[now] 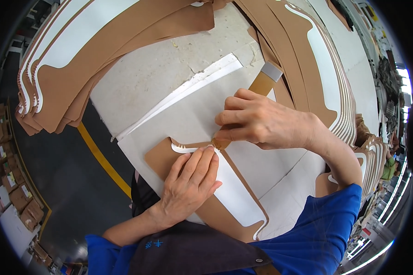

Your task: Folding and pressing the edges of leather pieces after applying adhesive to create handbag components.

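Left hand point(188, 183) lay flat, fingers spread, on the brown card piece point(163, 158); right hand point(257, 121) pinched a wooden-handled brush point(261, 85) just beyond it.

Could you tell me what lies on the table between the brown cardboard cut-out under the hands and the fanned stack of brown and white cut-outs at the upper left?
In the head view, layered white paper sheets and bare pale tabletop.

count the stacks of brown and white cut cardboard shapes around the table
2. One fanned stack lies at the upper left, the other runs down the right side. A single piece sits under the left hand. More may be hidden beyond the edges.
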A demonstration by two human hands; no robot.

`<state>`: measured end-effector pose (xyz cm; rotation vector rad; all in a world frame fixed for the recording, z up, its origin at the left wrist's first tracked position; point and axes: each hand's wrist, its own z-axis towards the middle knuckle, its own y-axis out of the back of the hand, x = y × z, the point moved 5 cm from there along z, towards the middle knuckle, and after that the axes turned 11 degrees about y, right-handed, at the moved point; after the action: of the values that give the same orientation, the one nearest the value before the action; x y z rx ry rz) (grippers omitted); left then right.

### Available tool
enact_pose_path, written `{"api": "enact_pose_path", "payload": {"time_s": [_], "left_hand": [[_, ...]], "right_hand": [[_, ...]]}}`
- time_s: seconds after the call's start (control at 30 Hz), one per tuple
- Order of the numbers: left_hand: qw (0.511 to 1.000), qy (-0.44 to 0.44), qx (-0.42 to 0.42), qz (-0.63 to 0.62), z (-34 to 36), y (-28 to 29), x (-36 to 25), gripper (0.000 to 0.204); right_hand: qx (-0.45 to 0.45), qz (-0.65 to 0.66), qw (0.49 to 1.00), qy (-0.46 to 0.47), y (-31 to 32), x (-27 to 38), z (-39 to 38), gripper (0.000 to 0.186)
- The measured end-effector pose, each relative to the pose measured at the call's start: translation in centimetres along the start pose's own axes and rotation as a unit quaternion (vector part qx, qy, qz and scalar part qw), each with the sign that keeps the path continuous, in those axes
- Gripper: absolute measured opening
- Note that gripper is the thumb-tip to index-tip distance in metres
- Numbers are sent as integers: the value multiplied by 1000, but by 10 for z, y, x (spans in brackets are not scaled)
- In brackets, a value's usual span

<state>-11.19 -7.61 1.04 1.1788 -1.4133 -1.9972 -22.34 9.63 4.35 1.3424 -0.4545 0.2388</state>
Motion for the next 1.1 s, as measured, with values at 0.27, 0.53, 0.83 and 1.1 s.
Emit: {"api": "enact_pose_path", "payload": {"time_s": [0.27, 0.53, 0.83, 1.1], "left_hand": [[1000, -1, -9, -21, -1, 0, 5, 58], [1000, -9, -12, -2, -3, 8, 8, 55], [998, -30, -39, -42, -13, 5, 15, 53], [1000, -26, -13, -3, -9, 5, 11, 55]], "right_hand": [[29, -15, 999, 16, 4, -3, 14, 24], [49, -21, 998, 40, 4, -7, 32, 13], [66, -38, 995, 58, -2, -5, 61, 6], [-79, 20, 992, -92, -13, 10, 6, 12]]}}
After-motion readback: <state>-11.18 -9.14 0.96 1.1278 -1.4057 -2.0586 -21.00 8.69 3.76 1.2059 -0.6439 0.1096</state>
